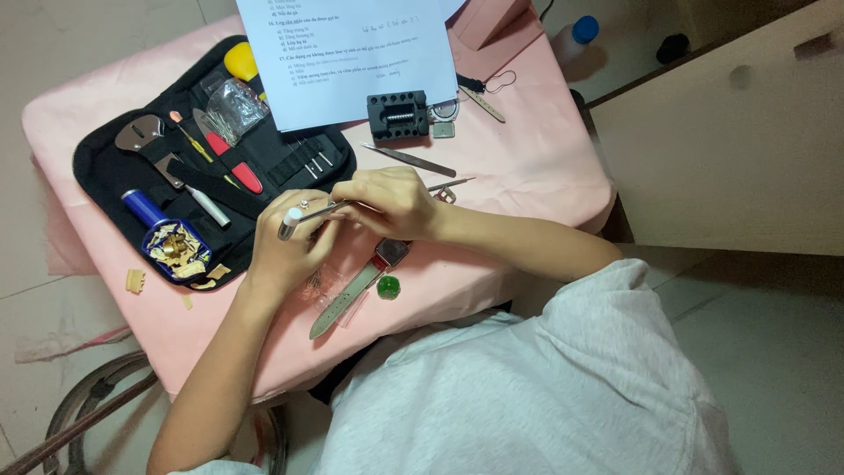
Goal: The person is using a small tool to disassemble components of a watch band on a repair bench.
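My left hand (283, 253) is closed around the thick, white-capped end of a silver pen-like tool (308, 215). My right hand (393, 202) pinches the thin shaft of the same tool. Both hands hover over the pink cloth (527, 167), just above a watch (390, 253) whose grey strap (345, 301) runs toward me. A small green object (388, 287) lies beside the strap. A metal point (454, 184) sticks out from behind my right hand; I cannot tell whether the hand holds it.
An open black tool case (132, 180) with a wrench, screwdrivers and a blue tube lies to the left. Tweezers (409, 159), a black holder block (397, 115) and a printed sheet (352, 53) lie beyond my hands. A wooden cabinet (738, 149) stands at the right.
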